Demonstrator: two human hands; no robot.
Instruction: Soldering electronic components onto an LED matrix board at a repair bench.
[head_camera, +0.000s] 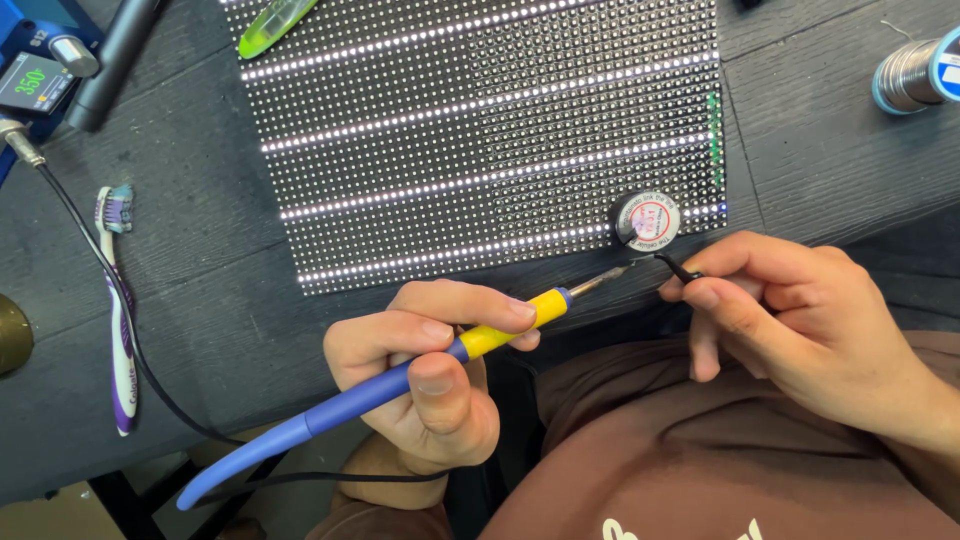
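Observation:
My left hand (430, 385) grips a soldering iron (400, 378) with a blue handle and yellow collar. Its metal tip (610, 277) points up and right, over the table's front edge. My right hand (800, 320) pinches thin black tweezers (680, 268), whose points meet the iron's tip. Just above them a small round tin (647, 220) with a white label sits on the lower right corner of an LED matrix panel (480, 130). The panel lies flat on the dark table (200, 300), and several of its rows are lit white.
A solder spool (915, 72) lies at the far right. A purple and white toothbrush (120, 310) lies on the left, with the iron's black cable (130, 350) running past it to a soldering station (35, 70) at top left. A green tool (270, 25) rests on the panel's top edge.

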